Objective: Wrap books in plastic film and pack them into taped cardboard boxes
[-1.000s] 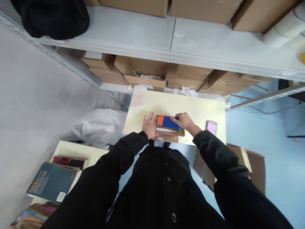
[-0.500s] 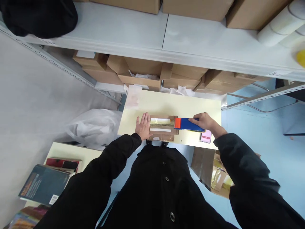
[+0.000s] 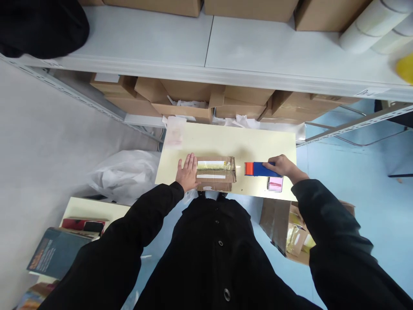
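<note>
On the pale yellow table (image 3: 206, 137) lies a cardboard box (image 3: 211, 181) with shiny clear tape along its top and white strips. My left hand (image 3: 187, 173) rests with outstretched fingers against the box's left end. My right hand (image 3: 281, 166) grips a blue and orange tape dispenser (image 3: 263, 168), held to the right of the box with a gap between them. A phone (image 3: 275, 184) with a pink screen lies just below the dispenser.
Behind the table, a shelf (image 3: 264, 51) holds cardboard boxes (image 3: 180, 107) below it. Lower right stands an open carton (image 3: 274, 221) with taped parcels. Books (image 3: 58, 249) sit on a side table at left, near a white plastic bag (image 3: 129, 172).
My right hand has drawn the tape dispenser away to the right, off the box's end. My left hand stays at the box's left end. The whole view has shifted slightly.
</note>
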Demonstrator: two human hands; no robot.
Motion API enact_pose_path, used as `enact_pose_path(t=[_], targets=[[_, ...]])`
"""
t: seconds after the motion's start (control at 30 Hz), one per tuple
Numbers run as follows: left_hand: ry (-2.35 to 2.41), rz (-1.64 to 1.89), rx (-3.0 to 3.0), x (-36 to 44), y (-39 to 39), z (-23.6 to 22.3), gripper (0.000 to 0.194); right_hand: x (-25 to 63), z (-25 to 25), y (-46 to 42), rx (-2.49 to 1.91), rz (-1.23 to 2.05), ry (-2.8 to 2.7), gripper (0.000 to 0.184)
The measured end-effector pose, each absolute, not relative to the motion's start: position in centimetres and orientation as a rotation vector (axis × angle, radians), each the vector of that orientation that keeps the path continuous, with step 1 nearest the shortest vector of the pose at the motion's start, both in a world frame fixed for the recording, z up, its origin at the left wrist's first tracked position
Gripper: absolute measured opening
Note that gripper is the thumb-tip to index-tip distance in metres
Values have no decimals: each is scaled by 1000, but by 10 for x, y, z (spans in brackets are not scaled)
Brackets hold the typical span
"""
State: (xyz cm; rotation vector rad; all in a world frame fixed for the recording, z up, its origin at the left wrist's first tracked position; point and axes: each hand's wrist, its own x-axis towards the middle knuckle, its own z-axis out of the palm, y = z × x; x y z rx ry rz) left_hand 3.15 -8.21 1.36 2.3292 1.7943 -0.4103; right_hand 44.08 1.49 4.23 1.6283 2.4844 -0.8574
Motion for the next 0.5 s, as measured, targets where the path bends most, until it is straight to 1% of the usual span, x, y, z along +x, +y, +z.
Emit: enact_pose_path(t=[0.2, 0.37, 0.43, 0.5], targets=[[1746, -451, 2361, 15, -75, 22, 110, 395, 30, 11, 1594, -732, 2429, 46], [1688, -424, 2428, 35, -70, 39, 128, 381, 33, 5, 1626, -745, 2379, 49], [1508, -382, 2535, 61, -66, 43, 131, 380, 35, 4, 1637, -764, 2367, 50], [1205, -354, 2668, 91, -60, 42, 128, 379, 36, 3, 1647, -768, 2357, 51]])
